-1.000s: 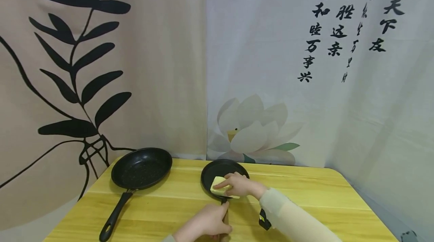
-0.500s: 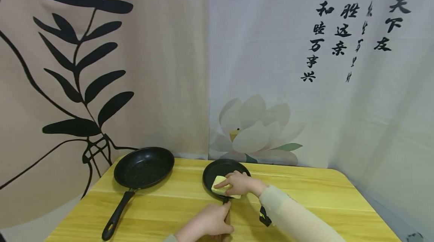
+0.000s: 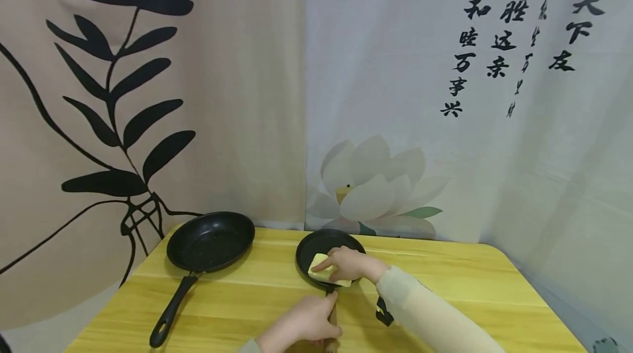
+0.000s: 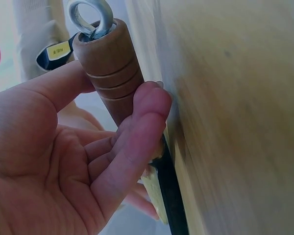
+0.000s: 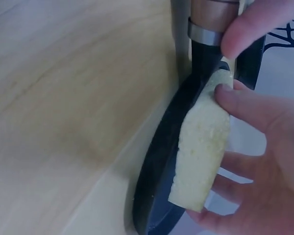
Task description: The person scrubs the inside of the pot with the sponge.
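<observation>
The small black pan [image 3: 321, 243] rests on the table, its wooden handle [image 4: 112, 63] pointing toward the person. Around that handle curl the fingers of my left hand [image 3: 310, 320]; a metal ring shows at the handle's end in the left wrist view. My right hand [image 3: 350, 265] pinches a pale yellow sponge [image 5: 201, 142] between thumb and fingers, holding it against the near part of the pan's inside. In the right wrist view the sponge lies over the pan's rim beside the handle's metal collar [image 5: 206, 33].
A larger black frying pan [image 3: 210, 243] stands on the wooden table [image 3: 247, 309] at the left, handle toward the near edge. A small black object with a yellow patch [image 3: 383, 312] is beside the right sleeve. Printed curtains [image 3: 247, 94] hang behind the table.
The head view has shifted slightly. Both hands keep their holds, and the sponge stays at the near part of the small pan with hardly any visible movement.
</observation>
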Demonstrator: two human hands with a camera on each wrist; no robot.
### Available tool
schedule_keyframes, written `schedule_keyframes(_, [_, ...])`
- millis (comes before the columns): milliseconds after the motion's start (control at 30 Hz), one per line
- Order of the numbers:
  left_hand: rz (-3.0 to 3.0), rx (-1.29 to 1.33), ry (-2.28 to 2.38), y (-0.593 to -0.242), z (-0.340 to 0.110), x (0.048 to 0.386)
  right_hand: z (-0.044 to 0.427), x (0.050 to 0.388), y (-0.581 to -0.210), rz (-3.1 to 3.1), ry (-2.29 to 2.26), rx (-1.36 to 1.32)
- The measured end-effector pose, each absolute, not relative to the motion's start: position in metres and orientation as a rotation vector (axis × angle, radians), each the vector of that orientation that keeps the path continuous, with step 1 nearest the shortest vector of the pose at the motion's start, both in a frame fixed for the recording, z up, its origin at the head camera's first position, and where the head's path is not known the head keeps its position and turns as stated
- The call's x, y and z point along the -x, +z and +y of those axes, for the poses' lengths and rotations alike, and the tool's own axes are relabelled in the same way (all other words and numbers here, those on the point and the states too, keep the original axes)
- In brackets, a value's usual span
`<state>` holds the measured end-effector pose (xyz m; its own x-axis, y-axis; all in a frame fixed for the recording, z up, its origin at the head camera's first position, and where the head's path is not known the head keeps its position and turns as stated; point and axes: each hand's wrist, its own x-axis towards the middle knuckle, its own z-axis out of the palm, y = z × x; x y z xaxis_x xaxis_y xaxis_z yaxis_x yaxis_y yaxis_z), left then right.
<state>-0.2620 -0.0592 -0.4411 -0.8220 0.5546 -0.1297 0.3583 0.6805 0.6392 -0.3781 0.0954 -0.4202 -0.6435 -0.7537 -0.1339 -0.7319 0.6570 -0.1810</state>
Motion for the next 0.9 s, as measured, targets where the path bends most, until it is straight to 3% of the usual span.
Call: schedule_keyframes(900, [2.714,-0.788,0.744,-0.439,-0.058,0.261,0.078,0.397,-0.446,2.806,-0.238,1.179])
